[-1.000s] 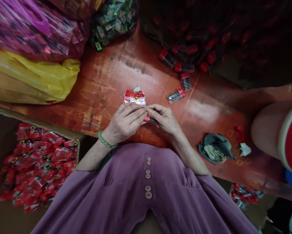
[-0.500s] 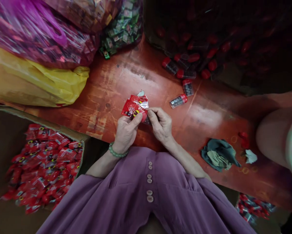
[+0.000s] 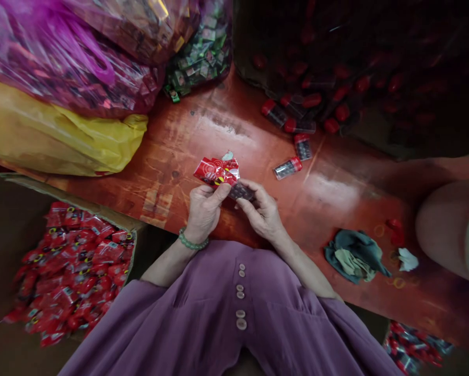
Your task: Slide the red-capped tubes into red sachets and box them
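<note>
The left hand [image 3: 203, 210] pinches the shiny red plastic packet [image 3: 216, 171], now lifted up. The right hand [image 3: 263, 214] pinches a small clear tube [image 3: 241, 191], now pushed partway in.

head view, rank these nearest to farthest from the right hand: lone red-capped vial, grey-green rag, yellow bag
1. lone red-capped vial, just beyond the right hand, slightly to its right
2. grey-green rag, off to the right
3. yellow bag, far left
</note>
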`<act>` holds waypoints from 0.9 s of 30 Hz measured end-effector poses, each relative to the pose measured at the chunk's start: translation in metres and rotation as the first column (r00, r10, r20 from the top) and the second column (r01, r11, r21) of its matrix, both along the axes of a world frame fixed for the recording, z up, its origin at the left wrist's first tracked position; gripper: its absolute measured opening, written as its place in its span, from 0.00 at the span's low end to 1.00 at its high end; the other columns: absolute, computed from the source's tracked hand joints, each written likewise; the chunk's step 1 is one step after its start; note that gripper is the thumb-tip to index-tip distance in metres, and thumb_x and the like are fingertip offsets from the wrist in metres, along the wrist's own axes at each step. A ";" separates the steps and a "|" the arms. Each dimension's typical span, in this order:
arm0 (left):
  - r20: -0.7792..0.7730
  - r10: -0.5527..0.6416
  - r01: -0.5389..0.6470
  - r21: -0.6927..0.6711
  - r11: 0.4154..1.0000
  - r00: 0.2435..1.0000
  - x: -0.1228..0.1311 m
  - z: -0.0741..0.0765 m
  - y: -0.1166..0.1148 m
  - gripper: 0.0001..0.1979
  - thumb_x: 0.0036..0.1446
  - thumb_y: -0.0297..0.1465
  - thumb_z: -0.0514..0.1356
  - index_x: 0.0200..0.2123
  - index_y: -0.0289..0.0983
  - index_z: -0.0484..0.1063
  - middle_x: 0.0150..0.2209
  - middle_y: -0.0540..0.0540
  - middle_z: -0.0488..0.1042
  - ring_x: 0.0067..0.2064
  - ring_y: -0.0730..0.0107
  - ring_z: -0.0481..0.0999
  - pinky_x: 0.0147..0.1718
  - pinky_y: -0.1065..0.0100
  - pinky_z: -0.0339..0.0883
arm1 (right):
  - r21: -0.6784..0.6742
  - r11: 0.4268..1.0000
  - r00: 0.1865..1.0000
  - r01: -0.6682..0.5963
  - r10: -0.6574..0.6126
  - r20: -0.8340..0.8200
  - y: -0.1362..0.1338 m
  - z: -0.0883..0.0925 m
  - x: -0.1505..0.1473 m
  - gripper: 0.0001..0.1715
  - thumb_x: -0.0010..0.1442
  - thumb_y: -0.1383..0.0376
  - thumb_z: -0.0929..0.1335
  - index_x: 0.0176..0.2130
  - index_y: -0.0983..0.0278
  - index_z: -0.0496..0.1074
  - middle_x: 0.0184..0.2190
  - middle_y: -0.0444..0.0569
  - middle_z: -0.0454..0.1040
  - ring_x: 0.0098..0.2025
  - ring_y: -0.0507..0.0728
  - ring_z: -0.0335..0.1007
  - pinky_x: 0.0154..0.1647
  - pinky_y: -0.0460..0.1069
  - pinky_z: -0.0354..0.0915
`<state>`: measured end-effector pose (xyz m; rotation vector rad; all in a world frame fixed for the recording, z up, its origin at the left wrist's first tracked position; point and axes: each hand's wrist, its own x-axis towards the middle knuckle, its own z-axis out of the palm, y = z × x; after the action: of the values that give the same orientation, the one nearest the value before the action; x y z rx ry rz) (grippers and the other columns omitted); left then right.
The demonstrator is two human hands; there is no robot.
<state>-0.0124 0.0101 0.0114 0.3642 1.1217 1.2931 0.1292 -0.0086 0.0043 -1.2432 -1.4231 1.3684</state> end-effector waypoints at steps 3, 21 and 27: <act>-0.071 -0.032 0.034 0.025 0.999 0.997 -0.003 0.000 0.002 0.17 0.40 0.43 0.76 0.25 0.36 0.80 0.25 0.50 0.79 0.27 0.74 0.76 0.34 0.69 0.72 | -0.077 0.996 0.985 -0.046 0.033 -0.168 0.003 -0.002 -0.006 0.25 0.67 0.52 0.67 0.59 0.56 0.62 0.40 0.45 0.76 0.30 0.50 0.72 0.37 0.49 0.75; 0.070 -0.177 0.171 0.088 0.981 0.982 -0.008 -0.005 0.000 0.22 0.42 0.48 0.74 0.32 0.37 0.79 0.29 0.46 0.80 0.34 0.63 0.80 0.31 0.65 0.73 | -0.067 0.998 0.965 -0.011 -0.008 -0.264 0.012 0.000 -0.025 0.23 0.63 0.55 0.70 0.55 0.53 0.61 0.54 0.47 0.73 0.39 0.50 0.74 0.37 0.46 0.77; 0.084 -0.057 0.054 0.039 0.998 0.995 -0.012 -0.001 -0.009 0.19 0.44 0.47 0.74 0.29 0.39 0.78 0.30 0.47 0.81 0.43 0.60 0.82 0.46 0.59 0.77 | -0.069 0.996 0.961 -0.063 0.042 -0.274 0.010 -0.007 -0.024 0.19 0.62 0.55 0.71 0.49 0.58 0.66 0.50 0.49 0.76 0.35 0.49 0.76 0.36 0.47 0.77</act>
<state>-0.0242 0.0011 0.0103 0.3619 1.0110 1.2700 0.1049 0.0016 -0.0026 -1.0239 -1.2290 1.5768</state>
